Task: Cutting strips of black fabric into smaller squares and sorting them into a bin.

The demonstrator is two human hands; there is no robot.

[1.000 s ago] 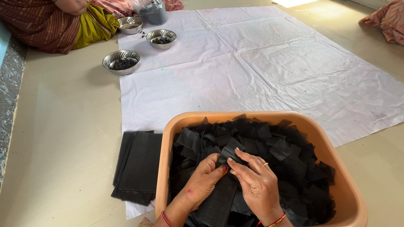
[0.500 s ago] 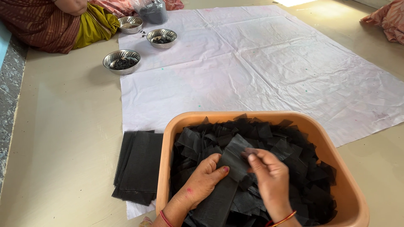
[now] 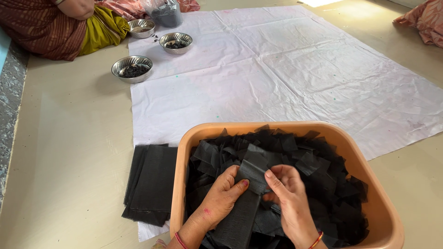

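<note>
Both hands — left hand (image 3: 221, 200), right hand (image 3: 288, 193) — are pinching the long black mesh strip (image 3: 244, 203) closed-fingered near its top, seemingly light, limp, easily creased.

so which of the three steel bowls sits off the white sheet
The steel bowl nearest the tub, holding dark bits: it rests on the bare floor at the white sheet's edge; the other two sit on it.

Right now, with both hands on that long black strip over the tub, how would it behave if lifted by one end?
The black strip would probably droop: it bends over the heap between the left hand and right hand. It looks thin and light, like the crumpled pieces in the orange tub. Its matte mesh-like surface probably grips rather than slips.
</note>
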